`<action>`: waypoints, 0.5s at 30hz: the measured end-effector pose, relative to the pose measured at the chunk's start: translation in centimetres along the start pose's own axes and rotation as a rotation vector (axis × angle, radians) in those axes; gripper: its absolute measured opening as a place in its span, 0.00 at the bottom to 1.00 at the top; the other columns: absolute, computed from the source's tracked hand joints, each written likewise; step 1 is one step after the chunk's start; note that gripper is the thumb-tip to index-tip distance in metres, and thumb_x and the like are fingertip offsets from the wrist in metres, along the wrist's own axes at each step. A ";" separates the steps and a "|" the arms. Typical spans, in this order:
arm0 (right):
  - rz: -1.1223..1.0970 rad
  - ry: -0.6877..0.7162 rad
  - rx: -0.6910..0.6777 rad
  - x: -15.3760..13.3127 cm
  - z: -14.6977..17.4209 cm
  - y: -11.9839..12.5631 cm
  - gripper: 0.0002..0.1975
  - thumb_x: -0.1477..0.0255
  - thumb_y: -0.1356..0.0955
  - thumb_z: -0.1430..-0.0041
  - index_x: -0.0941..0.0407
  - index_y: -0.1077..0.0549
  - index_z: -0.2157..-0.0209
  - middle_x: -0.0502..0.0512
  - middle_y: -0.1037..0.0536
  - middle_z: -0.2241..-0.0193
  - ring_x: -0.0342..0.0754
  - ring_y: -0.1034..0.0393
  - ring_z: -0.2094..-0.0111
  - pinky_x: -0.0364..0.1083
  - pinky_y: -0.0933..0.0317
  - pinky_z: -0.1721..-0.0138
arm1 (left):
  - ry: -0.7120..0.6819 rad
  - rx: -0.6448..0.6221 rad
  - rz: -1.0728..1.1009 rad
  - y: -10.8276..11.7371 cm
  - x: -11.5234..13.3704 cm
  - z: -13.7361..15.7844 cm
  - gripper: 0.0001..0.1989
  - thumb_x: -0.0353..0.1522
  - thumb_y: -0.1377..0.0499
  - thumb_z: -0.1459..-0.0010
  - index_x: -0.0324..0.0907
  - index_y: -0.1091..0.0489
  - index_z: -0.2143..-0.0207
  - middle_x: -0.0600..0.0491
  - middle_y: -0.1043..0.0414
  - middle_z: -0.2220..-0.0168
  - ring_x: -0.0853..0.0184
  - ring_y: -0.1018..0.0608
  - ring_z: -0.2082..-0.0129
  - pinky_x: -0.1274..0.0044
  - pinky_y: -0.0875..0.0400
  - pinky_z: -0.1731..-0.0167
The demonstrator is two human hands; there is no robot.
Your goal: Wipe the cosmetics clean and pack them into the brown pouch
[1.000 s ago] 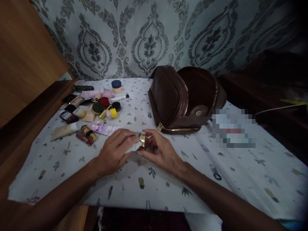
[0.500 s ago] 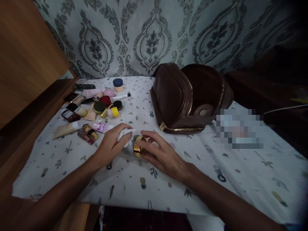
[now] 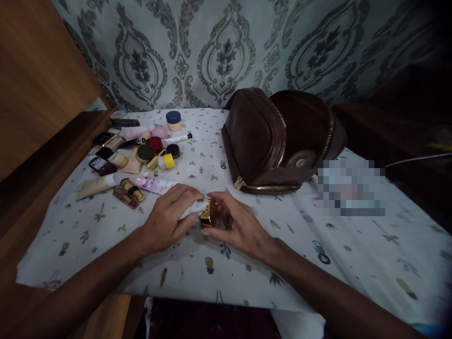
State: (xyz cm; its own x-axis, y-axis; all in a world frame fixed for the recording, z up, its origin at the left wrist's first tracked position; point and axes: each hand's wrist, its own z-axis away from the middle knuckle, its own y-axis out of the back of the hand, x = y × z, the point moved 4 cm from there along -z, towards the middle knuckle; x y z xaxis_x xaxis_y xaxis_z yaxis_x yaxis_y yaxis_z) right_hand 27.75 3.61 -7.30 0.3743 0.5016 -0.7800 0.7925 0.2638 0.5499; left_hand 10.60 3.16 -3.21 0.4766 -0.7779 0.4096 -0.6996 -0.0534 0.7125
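Observation:
Fingers of my left hand (image 3: 174, 214) are closed on a crumpled white wipe (image 3: 193, 208), which is pressed against a jar with a shiny gold band (image 3: 206, 215). My right hand (image 3: 238, 226) grips the jar from the right, thumb below and fingers above. The jar lies on its side just over the cloth; most of its body is hidden by the wipe and my fingers. Just beyond my left hand lies a white and purple tube (image 3: 151, 184). Left of it are a beige tube (image 3: 95, 187), a black and gold bottle (image 3: 132, 189) and a lip gloss (image 3: 125, 198).
A brown zippered bag (image 3: 254, 136) stands behind my hands. Several cosmetics, among them a blue-lidded jar (image 3: 173, 120) and a yellow-capped pot (image 3: 168, 161), are grouped at the left. A blurred item (image 3: 351, 188) lies at the right on the patterned cloth (image 3: 254, 282).
My left hand has slid right with the wipe, from the jar's grey body onto its gold band. My right thumb now holds the jar from below.

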 end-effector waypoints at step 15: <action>-0.009 0.456 -0.101 -1.8 0.5 -0.2 0.18 0.72 0.35 0.33 0.52 0.35 0.43 0.61 0.31 0.46 0.49 0.32 0.45 0.49 0.30 0.47 | 0.686 -0.264 0.601 -1.2 -3.7 0.0 0.12 0.39 0.45 0.37 0.42 0.30 0.68 0.57 0.31 0.70 0.68 0.29 0.66 0.78 0.34 0.62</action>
State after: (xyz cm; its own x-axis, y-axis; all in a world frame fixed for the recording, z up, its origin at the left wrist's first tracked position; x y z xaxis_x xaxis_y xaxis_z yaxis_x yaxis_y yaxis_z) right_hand 27.16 2.23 -6.13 0.1002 0.8040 -0.5862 0.7353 0.3371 0.5880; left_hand 9.63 6.09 -5.60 0.3434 -0.0875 0.9351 -0.8266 0.4444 0.3452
